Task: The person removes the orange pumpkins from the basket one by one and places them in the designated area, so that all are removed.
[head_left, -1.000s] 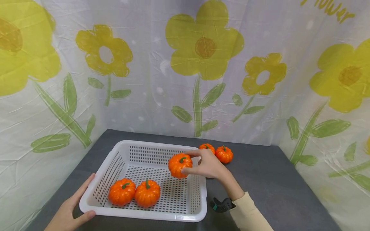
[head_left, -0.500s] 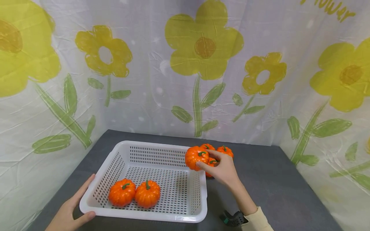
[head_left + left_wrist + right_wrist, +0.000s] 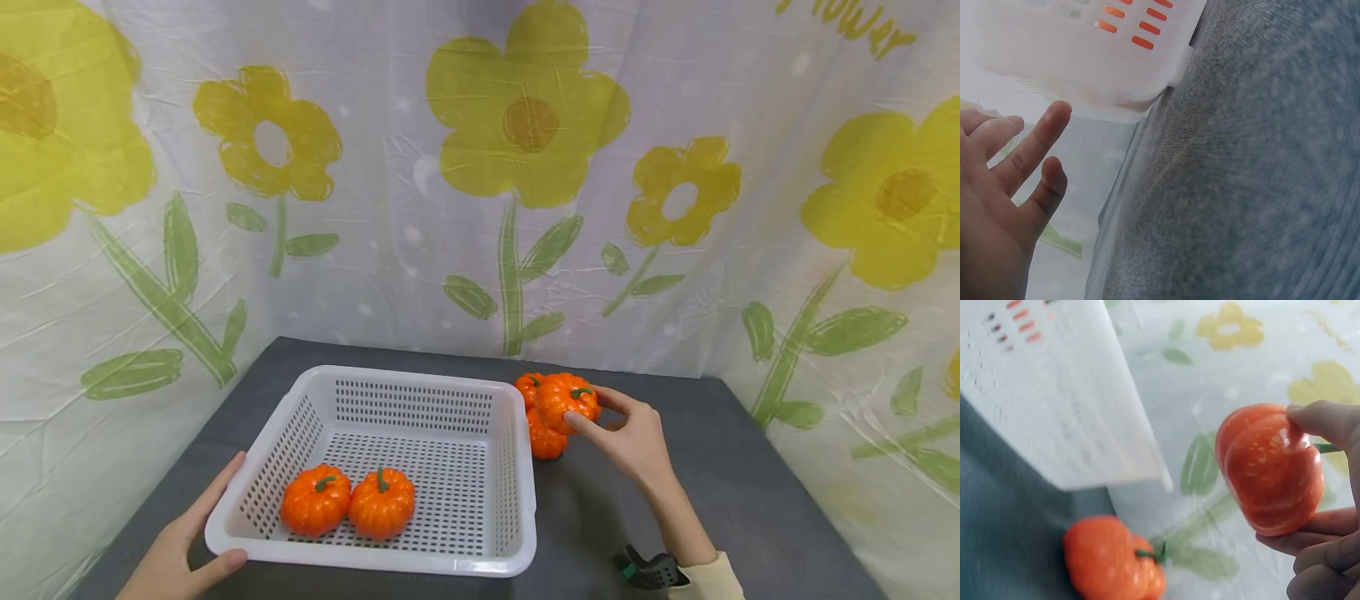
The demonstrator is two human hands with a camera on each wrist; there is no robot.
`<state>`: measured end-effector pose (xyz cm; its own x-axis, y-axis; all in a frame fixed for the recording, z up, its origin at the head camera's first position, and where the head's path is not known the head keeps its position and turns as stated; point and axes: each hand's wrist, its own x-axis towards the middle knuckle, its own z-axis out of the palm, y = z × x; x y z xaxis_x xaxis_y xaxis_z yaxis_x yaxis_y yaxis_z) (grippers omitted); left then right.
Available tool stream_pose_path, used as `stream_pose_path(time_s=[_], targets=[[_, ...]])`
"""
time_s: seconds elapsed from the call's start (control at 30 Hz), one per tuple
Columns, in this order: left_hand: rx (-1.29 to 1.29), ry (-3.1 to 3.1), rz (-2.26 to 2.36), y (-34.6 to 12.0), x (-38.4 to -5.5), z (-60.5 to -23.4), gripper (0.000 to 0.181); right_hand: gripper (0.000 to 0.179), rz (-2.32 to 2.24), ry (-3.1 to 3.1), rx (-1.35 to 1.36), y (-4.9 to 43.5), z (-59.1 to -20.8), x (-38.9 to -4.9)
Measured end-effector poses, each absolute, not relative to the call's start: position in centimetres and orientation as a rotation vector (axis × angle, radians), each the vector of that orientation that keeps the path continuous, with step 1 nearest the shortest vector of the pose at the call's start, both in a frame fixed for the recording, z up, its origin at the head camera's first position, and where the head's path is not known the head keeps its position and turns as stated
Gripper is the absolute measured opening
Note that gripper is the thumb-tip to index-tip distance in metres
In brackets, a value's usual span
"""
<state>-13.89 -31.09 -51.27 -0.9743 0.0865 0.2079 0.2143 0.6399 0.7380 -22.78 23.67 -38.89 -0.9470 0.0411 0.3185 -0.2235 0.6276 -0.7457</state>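
My right hand (image 3: 630,437) pinches a small orange pumpkin (image 3: 567,402) with a green stem, thumb on the near side and fingers behind. In the right wrist view the held pumpkin (image 3: 1269,469) shows its ribbed, glossy side. It overlaps other pumpkins to the right of the white basket (image 3: 375,565); one pumpkin (image 3: 528,387) peeks out behind it and another pumpkin (image 3: 546,439) below it. My left hand (image 3: 183,533) is at the basket's near left corner, thumb at the front rim, fingers extended along the left side. Inside the basket sit two pumpkins, left (image 3: 317,500) and right (image 3: 382,504).
The slotted basket stands on a dark grey tabletop (image 3: 712,492). A white curtain (image 3: 375,250) printed with yellow flowers encloses the back and sides. A black wrist strap (image 3: 651,571) is on the right arm, beside a cream sleeve.
My right hand has carried the pumpkin from above the basket rightward, past its right rim, to over the group outside. It now covers one pumpkin there. The left hand and basket have stayed put.
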Motion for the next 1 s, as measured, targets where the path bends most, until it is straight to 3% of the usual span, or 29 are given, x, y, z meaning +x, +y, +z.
stream_pose_path(time_s=[0.53, 1.0], targets=[[-0.326, -2.658, -1.115, -31.4, -14.2, -50.6, 0.1, 0.073, 1.107, -2.622, -0.05, 29.7, -44.4, -24.8], [-0.327, -2.637, -1.163, -31.1, -13.7, -51.2, 0.098, 0.08, 1.043, -2.715, -0.069, 30.1, -47.6, -25.8]])
